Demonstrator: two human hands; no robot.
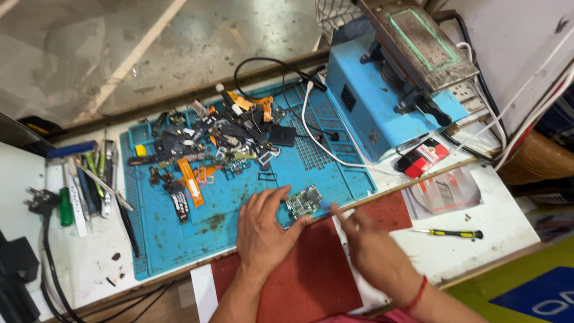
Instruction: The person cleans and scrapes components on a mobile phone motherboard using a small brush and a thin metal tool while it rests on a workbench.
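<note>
Left hand (260, 230): grip narrow, fingertips pinning small circuit board (304, 201) on blue mat (239, 203), board just right of thumb, long axis slanting up-right. Right hand (373, 251): blurred, grip state unclear, forefinger reaching board's right edge, equally near.

— What's on the desk (508, 230)?
— A blue work mat (239, 209) heaped with small phone parts, a red sheet (311, 275) at the near edge, and a blue machine (382, 96) at the back.
— Anything loose?
— A yellow-handled screwdriver (451, 233) on the right, a row of hand tools (89, 185) on the left.
</note>
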